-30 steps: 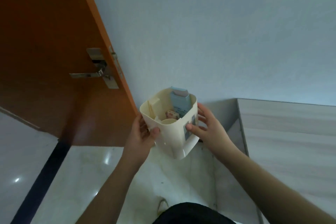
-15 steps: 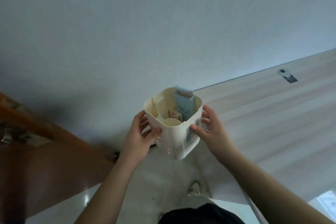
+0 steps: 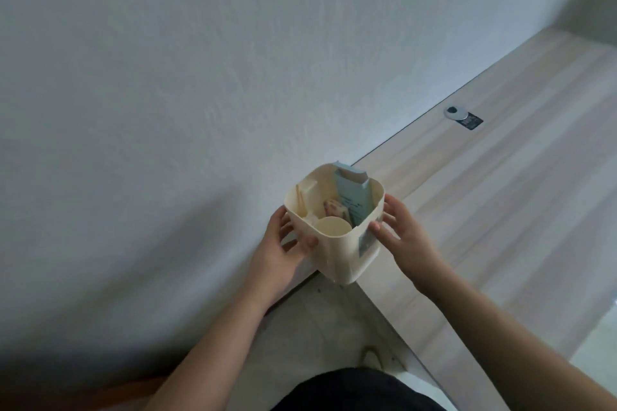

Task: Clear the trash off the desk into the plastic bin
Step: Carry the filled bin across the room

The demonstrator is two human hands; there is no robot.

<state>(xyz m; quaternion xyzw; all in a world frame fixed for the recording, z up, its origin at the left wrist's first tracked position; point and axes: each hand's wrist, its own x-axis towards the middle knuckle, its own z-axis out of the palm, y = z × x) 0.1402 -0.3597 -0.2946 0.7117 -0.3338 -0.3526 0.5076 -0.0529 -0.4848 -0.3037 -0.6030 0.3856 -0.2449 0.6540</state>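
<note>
The plastic bin (image 3: 337,237) is held between the two hands at the near corner of the desk (image 3: 484,210): the left hand (image 3: 282,243) is pressed against its left wall with the thumb on the front face, and the right hand (image 3: 400,233) is cupped against its right wall, fingers spread. It is judged that the bin is being carried or set down; for this to be done well, it should be kept upright and level, with even pressure from both sides, so that nothing is tipped out. Inside, between the hands, one pale blue carton (image 3: 354,197) is seen standing on end, one small printed packet (image 3: 335,210) beside it, one round cream cup (image 3: 334,227) nearest the person, and thin wooden sticks (image 3: 300,200) toward the left hand, whose number cannot be told. Beyond the right hand, one cable grommet (image 3: 454,112) is set into the desk.
</note>
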